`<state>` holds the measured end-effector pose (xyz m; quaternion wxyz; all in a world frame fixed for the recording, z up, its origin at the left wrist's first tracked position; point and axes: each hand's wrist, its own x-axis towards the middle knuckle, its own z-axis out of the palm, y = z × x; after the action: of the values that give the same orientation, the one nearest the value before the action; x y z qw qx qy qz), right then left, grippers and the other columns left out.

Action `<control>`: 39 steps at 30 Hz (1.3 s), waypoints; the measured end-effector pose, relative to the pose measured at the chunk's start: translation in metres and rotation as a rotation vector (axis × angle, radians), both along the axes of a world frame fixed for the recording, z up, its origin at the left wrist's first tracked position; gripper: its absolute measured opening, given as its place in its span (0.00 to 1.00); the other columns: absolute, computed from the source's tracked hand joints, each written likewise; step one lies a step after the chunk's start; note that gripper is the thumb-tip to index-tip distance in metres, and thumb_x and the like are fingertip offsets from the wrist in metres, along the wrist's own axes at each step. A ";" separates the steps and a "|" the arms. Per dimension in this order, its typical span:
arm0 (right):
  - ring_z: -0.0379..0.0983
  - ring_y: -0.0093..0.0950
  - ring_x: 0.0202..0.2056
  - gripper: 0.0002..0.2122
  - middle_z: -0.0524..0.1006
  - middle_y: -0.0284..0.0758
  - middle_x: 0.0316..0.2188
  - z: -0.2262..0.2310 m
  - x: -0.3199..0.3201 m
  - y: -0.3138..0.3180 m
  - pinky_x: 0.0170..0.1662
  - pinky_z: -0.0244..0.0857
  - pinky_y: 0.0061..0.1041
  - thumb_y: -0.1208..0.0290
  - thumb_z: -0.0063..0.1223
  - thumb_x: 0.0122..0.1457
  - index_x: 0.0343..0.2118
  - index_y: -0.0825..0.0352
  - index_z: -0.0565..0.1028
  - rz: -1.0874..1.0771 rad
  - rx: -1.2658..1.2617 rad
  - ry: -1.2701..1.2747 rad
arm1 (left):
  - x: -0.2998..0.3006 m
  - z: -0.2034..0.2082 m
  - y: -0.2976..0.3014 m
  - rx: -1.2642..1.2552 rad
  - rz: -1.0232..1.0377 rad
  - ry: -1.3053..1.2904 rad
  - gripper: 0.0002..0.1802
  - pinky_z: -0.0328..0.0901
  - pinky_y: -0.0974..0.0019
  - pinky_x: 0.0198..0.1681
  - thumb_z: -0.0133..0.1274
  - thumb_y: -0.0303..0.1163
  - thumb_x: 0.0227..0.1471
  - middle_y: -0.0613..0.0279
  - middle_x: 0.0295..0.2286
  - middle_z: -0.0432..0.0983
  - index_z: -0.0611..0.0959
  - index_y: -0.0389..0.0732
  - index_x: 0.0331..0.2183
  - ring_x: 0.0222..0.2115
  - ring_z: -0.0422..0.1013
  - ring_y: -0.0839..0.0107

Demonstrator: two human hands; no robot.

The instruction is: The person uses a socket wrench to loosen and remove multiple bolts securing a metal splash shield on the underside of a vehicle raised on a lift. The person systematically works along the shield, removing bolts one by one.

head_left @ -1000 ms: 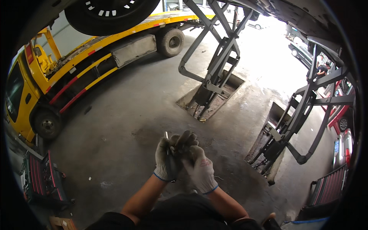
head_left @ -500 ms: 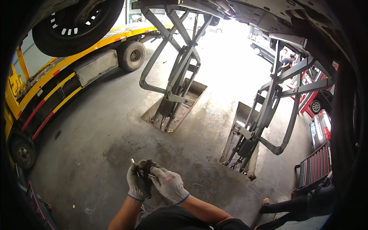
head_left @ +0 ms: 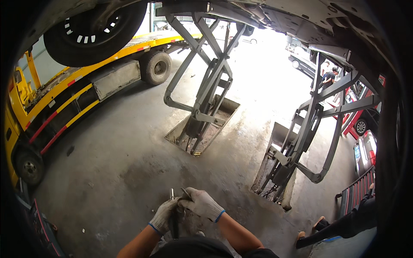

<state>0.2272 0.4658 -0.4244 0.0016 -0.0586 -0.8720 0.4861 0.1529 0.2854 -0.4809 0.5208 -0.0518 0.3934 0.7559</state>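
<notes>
Beneath the raised vehicle, the gloved left hand is closed around a dark tool with silver tip. Below the same vehicle, the gloved right hand seems to pinch a thin metal piece just beside this tip; its exact kind I cannot tell. The present step looks like handling both parts together; the next move calls, I judge, for steady left grip and careful right fingers.

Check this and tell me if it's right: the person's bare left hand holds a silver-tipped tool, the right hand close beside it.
Wrong on one point: the head view shows the left hand gloved, not bare. It holds the silver-tipped tool, the right hand close beside it.
</notes>
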 end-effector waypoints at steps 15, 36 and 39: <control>0.78 0.44 0.42 0.23 0.79 0.50 0.41 0.011 -0.008 0.032 0.47 0.70 0.38 0.52 0.49 0.67 0.50 0.71 0.72 -0.300 -0.344 -0.166 | -0.005 -0.015 -0.005 -0.101 0.122 -0.045 0.15 0.65 0.68 0.23 0.43 0.44 0.70 0.70 0.25 0.71 0.78 0.44 0.45 0.21 0.67 0.74; 0.74 0.26 0.43 0.28 0.75 0.35 0.48 0.017 0.043 -0.017 0.41 0.70 0.25 0.77 0.51 0.62 0.66 0.67 0.60 -0.155 -0.905 -0.113 | -0.074 0.073 -0.030 0.112 0.455 0.357 0.15 0.66 0.68 0.20 0.50 0.43 0.67 0.67 0.25 0.72 0.77 0.41 0.46 0.20 0.68 0.73; 0.76 0.24 0.40 0.26 0.77 0.36 0.47 0.028 0.047 -0.029 0.40 0.71 0.25 0.83 0.49 0.61 0.63 0.67 0.62 -0.119 -1.107 0.098 | -0.078 0.098 -0.030 0.195 0.420 0.407 0.15 0.64 0.68 0.19 0.48 0.44 0.68 0.71 0.23 0.67 0.77 0.43 0.45 0.19 0.66 0.74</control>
<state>0.2740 0.4369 -0.3962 0.0386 -0.0772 -0.4808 0.8726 0.0749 0.2554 -0.3832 0.2663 0.0706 0.3956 0.8761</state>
